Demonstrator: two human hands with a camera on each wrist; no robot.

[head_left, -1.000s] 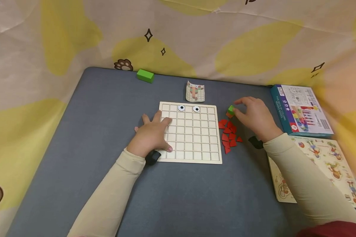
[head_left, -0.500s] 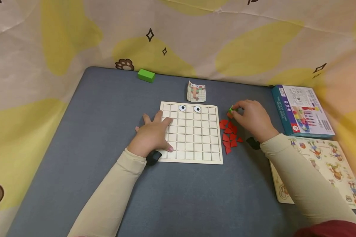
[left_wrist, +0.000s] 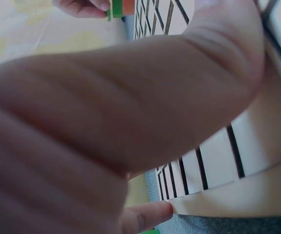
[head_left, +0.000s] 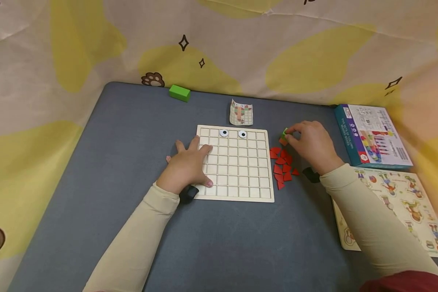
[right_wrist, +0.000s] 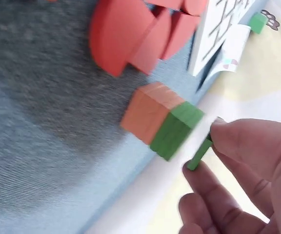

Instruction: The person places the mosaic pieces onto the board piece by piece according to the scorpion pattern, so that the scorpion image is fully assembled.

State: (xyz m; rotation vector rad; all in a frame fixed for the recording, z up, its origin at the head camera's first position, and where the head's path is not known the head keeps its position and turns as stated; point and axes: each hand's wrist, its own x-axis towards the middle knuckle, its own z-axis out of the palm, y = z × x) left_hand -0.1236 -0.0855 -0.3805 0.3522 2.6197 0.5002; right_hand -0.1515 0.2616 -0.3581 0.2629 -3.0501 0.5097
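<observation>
My left hand (head_left: 184, 168) rests with spread fingers on the left edge of a pale wooden grid board (head_left: 237, 161). Two round googly-eye pieces, the left eye piece (head_left: 224, 133) among them, sit in the board's top row. Right of the board, my right hand (head_left: 312, 144) pinches a thin green tile (right_wrist: 199, 155) between thumb and finger. In the right wrist view this tile is apart from a stack of orange tiles (right_wrist: 148, 114) and green tiles (right_wrist: 177, 129) beside it. Several red pieces (head_left: 282, 166), some with curved edges, lie between board and hand.
A small pattern card (head_left: 241, 113) stands behind the board, curled. At the back left lies a green block (head_left: 179, 93). On the right are a boxed toy set (head_left: 374, 136) and a wooden picture puzzle (head_left: 405, 207). A patterned cloth (head_left: 219, 44) hangs behind the table.
My right hand's thumb and finger have come together at the top of the stack and now pinch a green tile. The left hand and board stay where they were.
</observation>
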